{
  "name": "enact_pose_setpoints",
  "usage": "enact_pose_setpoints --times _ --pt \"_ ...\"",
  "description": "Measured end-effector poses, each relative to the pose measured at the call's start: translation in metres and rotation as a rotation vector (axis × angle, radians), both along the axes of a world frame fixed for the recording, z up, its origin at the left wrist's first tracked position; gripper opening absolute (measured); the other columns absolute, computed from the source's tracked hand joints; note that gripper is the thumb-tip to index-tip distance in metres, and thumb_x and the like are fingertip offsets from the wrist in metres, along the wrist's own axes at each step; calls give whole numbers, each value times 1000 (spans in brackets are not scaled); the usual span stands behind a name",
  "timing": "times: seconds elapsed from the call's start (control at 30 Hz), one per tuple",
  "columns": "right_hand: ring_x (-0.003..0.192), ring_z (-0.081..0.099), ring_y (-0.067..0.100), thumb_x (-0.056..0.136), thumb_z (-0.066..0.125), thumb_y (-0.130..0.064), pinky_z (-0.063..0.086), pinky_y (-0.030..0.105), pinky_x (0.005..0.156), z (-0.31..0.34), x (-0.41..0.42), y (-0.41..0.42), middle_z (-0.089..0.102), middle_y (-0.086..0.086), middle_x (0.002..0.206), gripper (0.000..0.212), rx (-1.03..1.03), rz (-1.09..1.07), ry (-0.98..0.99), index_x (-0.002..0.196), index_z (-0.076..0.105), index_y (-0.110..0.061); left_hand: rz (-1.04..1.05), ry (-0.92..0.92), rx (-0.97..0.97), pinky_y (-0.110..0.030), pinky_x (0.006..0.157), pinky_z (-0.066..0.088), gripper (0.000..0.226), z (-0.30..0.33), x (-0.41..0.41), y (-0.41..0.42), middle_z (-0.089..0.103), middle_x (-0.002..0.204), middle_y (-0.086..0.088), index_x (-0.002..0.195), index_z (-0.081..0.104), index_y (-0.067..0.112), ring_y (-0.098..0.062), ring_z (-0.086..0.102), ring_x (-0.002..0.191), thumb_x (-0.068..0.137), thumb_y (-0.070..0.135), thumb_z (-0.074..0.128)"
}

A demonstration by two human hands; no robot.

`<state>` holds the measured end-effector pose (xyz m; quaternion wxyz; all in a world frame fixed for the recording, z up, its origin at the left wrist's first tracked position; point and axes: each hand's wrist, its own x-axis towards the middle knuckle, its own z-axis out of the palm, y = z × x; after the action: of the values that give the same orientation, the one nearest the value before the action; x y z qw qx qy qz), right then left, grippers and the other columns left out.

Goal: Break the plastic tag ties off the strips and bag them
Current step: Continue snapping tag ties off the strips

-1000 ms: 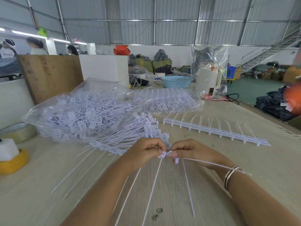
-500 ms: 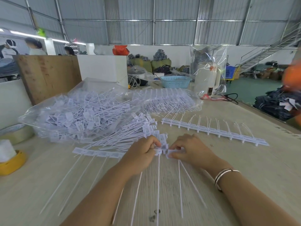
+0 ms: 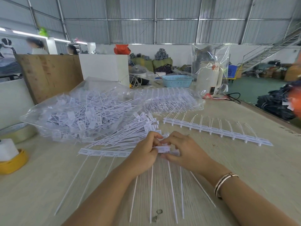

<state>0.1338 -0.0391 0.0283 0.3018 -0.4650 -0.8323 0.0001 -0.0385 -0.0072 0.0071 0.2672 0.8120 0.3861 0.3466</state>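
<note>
A white strip of tag ties (image 3: 105, 153) lies across the table in front of me, its thin tails running toward me. My left hand (image 3: 145, 154) pinches the strip where it meets my right hand (image 3: 184, 150), which pinches the tag (image 3: 163, 149) at the strip's right end. Behind my hands lies a loose pile of separated ties (image 3: 130, 132). A clear plastic bag (image 3: 78, 115) full of ties sits at the back left. Another full strip (image 3: 216, 131) lies to the right.
A second clear bag of strips (image 3: 171, 100) lies behind the pile. A tape roll (image 3: 17, 132) and a yellow holder (image 3: 13, 162) sit at the left edge. A wooden board (image 3: 48, 74), white box (image 3: 104, 67), blue basket (image 3: 176, 80) and white appliance (image 3: 206, 79) stand behind.
Both hands have moved forward and down onto the strip on the table. The tie that my right hand held out to the right a second ago is no longer there.
</note>
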Motion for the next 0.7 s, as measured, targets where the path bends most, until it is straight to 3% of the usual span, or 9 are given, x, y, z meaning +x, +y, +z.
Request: enact_pose_setpoints --times 0.13,0.2,0.27,0.33,0.47,0.6,0.7 --pt "63 42 -9 76 68 -30 30 23 70 -1 2 0 52 -19 80 36 -68 -40 47 108 55 -21 -28 4 54 -8 75 41 47 1 4 -6 47 104 19 117 32 39 6 50 90 90 5 48" --pt "61 39 -7 77 69 -26 28 22 70 1 4 1 52 -15 78 30 -53 -51 29 103 58 -18 53 110 157 -13 75 41 35 2 1 -5 47 104 19 119 37 34 4 50 91 91 19 52" --pt "61 39 -8 77 69 -23 27 22 69 2 7 1 50 -16 77 24 -45 -42 45 98 61 -16 153 257 239 -25 70 42 15 3 -5 -2 55 90 14 103 51 31 -5 53 83 90 37 50" --pt "66 43 -6 77 68 -26 29 24 70 2 8 -1 51 -16 78 24 -53 -40 -5 99 61 -18 161 293 209 -29 62 40 17 2 -8 -1 54 72 10 84 54 29 -11 52 70 89 44 51" --pt "83 55 8 83 59 -39 26 26 75 2 2 -1 54 -14 83 18 5 -124 -187 95 60 -25 69 148 106 -22 54 30 20 1 -8 -1 49 66 9 75 53 23 -5 43 59 88 38 58" --pt "74 44 -3 88 57 -40 25 26 78 5 7 -1 57 -16 85 19 1 -99 -165 98 65 -25 -31 48 77 -16 55 30 15 6 -8 -3 50 68 7 81 58 20 0 41 60 90 32 59" --pt "67 39 -11 91 55 -36 28 29 86 6 13 -2 64 -15 84 18 -58 -25 -95 94 70 -27 -76 55 157 -15 56 28 12 10 -9 -6 52 69 6 82 58 17 -2 42 63 90 26 60"
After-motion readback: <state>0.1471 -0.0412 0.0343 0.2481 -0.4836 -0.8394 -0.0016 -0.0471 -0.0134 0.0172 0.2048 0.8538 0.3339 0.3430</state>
